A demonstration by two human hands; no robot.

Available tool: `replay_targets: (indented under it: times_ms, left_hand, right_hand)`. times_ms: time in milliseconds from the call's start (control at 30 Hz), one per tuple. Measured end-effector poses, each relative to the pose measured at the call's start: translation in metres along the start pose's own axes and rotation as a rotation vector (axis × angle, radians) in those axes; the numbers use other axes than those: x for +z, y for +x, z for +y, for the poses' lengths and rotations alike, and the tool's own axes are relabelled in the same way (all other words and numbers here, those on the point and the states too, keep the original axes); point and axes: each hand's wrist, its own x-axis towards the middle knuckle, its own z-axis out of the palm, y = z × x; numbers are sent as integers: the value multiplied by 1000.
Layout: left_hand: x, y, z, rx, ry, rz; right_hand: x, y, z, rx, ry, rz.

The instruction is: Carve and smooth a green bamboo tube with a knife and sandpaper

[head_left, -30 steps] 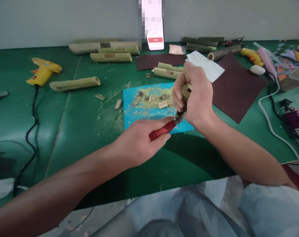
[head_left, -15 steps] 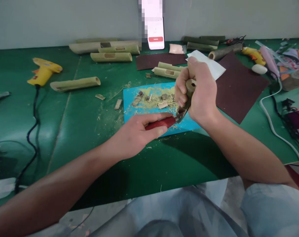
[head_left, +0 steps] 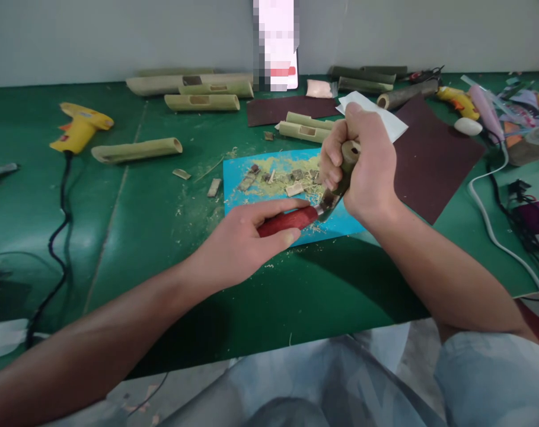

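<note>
My left hand (head_left: 245, 240) is closed around the red handle of a carving knife (head_left: 291, 220), index finger stretched along its top. The short metal blade meets the lower end of a dark green bamboo tube (head_left: 350, 155); its tip is hard to make out there. Wrapped round that tube is my right hand (head_left: 371, 160), holding it tilted, with its upper end and small hole facing me. Under both hands lies a blue sheet (head_left: 251, 204), strewn with pale shavings (head_left: 273, 169) and small cut bamboo chips (head_left: 294, 189).
Cut bamboo pieces (head_left: 202, 102) lie at the back, and another bamboo tube (head_left: 136, 150) at left. A yellow glue gun (head_left: 80, 127) with a black cord stands left. Brown sandpaper sheets (head_left: 429, 160), a white cable (head_left: 491, 219) and a purple power strip (head_left: 536, 216) are at right. A phone (head_left: 282, 71) leans on the wall.
The bamboo tube and my right hand have shifted slightly to the right. The knife's handle has turned a little, and its blade still meets the tube's lower end.
</note>
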Motion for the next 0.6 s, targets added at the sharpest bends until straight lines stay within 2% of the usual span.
replay_targets:
  times_ms: [133, 267, 467, 600]
  left_hand:
    - [-3, -4, 9, 4, 57, 75]
    - [2, -8, 14, 52, -77, 133]
    - [11, -8, 4, 254, -178, 356]
    - [20, -4, -5, 267, -350, 367]
  right_hand:
    - [0, 0, 0, -30, 14, -27]
    - [2, -2, 0, -59, 28, -10]
    - [5, -1, -1, -50, -5, 31]
    - [8, -4, -2, 18, -115, 38]
